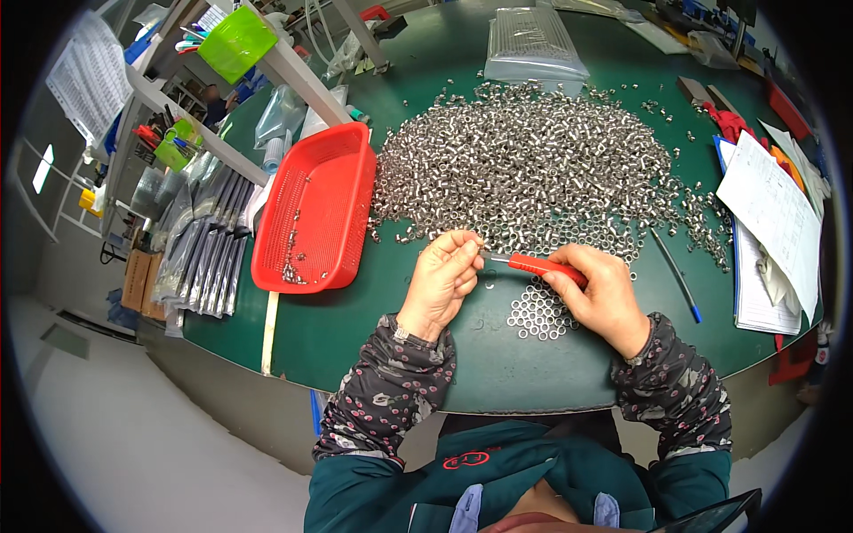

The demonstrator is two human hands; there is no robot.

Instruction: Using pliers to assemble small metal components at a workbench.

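My right hand (600, 289) is wrapped round a red-handled tool (542, 266) with a thin metal shaft that points left. The shaft's tip reaches the fingertips of my left hand (442, 275), which are pinched together. Those fingers mostly hide a tiny shiny metal piece, likely a ring like the others. Beneath the tool, a flat cluster of small metal rings (539, 311) lies on the green table (498, 373). Beyond both hands spreads a large heap of short metal sleeves (524, 160).
To the left stands a red perforated basket (357, 204) with a few metal pieces inside. A blue-capped pen (677, 277) lies right of the heap, near a clipboard with papers (769, 226). Bagged dark parts (209, 258) sit far left; a clear plastic pack (533, 44) lies behind.
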